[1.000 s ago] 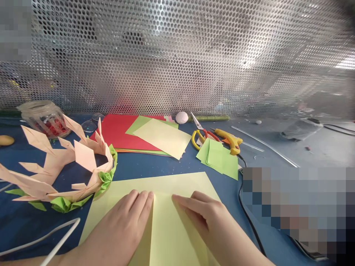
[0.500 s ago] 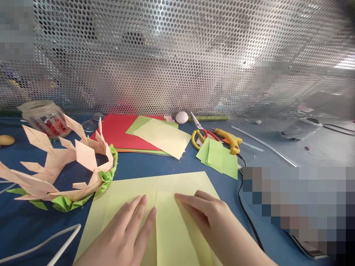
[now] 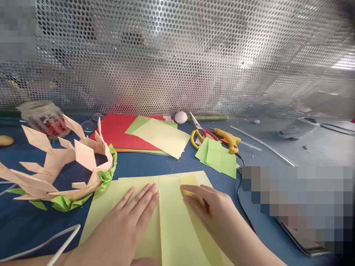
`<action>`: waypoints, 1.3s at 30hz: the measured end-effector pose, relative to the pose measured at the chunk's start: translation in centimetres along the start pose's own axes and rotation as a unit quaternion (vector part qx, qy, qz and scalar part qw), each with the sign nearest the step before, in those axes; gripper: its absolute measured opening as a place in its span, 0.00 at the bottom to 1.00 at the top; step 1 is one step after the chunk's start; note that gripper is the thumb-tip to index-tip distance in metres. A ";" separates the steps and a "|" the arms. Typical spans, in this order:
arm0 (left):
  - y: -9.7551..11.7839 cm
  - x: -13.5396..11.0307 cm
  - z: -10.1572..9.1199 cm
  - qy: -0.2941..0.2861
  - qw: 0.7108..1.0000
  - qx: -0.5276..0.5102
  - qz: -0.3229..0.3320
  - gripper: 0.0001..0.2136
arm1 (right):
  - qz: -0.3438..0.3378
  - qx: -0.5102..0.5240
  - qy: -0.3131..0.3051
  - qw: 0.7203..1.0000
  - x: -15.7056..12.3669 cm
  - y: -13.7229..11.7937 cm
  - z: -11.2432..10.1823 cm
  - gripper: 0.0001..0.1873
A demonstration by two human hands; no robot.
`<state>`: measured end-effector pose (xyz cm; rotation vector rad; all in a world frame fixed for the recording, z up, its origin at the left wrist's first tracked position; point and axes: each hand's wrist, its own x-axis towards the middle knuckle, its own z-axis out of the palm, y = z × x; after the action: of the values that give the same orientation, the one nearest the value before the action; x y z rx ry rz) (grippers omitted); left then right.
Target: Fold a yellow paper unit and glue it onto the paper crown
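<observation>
In front of me lies a large pale yellow sheet of paper (image 3: 173, 232) with a straight vertical fold line or layer edge down its middle. My left hand (image 3: 138, 210) rests flat on the left part of the sheet, fingers stretched out, fingertips near that line. On the right part, my right hand (image 3: 208, 203) has its thumb and index finger closed on a layer of the paper, which looks slightly raised and shaded there. Its other fingers are curled and partly hidden.
A pink paper crown (image 3: 85, 155) with green trim stands left, before a glass jar (image 3: 44, 118). Behind are red paper (image 3: 119, 133), a cream sheet (image 3: 163, 136), green squares (image 3: 217, 157), scissors (image 3: 198, 127) and a glue gun (image 3: 227, 138) with black cord. A white cable (image 3: 66, 244) lies lower left.
Both hands have shifted; the left has slid slightly up the sheet. The folded layers now reach farther up, to the sheet's top edge. My right hand has moved slightly right.
</observation>
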<state>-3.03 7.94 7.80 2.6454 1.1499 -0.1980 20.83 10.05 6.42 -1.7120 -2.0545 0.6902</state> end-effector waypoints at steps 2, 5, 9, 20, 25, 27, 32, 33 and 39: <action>0.2 0.0 -0.3 -0.024 1.000 -0.002 -0.014 0.40 | 0.006 0.000 -0.002 1.000 -0.2 -0.1 0.0 0.16; -0.3 0.0 1.3 -0.006 1.000 -0.002 -0.007 0.40 | 0.016 -0.002 -0.008 1.000 -0.5 -0.4 -0.1 0.16; -1.0 0.1 3.2 0.009 1.000 -0.004 0.002 0.44 | 0.037 -0.015 -0.018 0.999 -0.5 -0.6 -0.2 0.15; 1.6 -0.3 1.2 0.059 0.992 0.105 -0.050 0.42 | 0.085 -0.034 -0.069 0.993 -0.1 -1.0 -0.7 0.12; 1.6 -0.3 1.7 0.094 0.988 0.114 -0.042 0.41 | 0.103 -0.038 -0.094 0.990 0.0 -1.0 -1.0 0.10; 1.4 -0.3 2.1 0.092 0.988 0.120 -0.029 0.40 | 0.106 -0.038 -0.103 0.988 0.1 -1.0 -1.2 0.09; 0.5 -0.6 4.3 0.186 0.964 0.187 0.021 0.34 | 0.114 -0.037 -0.108 0.987 0.2 -1.0 -1.2 0.09; 0.3 -0.7 4.8 0.211 0.956 0.200 0.044 0.33 | 0.116 -0.037 -0.108 0.987 0.3 -1.0 -1.2 0.09; 0.1 -0.8 4.9 0.275 0.932 0.221 0.086 0.31 | 0.126 -0.040 -0.124 0.983 0.4 -1.0 -1.4 0.08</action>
<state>-3.69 5.92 3.26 3.3152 1.1071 0.3921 20.80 10.49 8.15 -2.0472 -2.0686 0.9551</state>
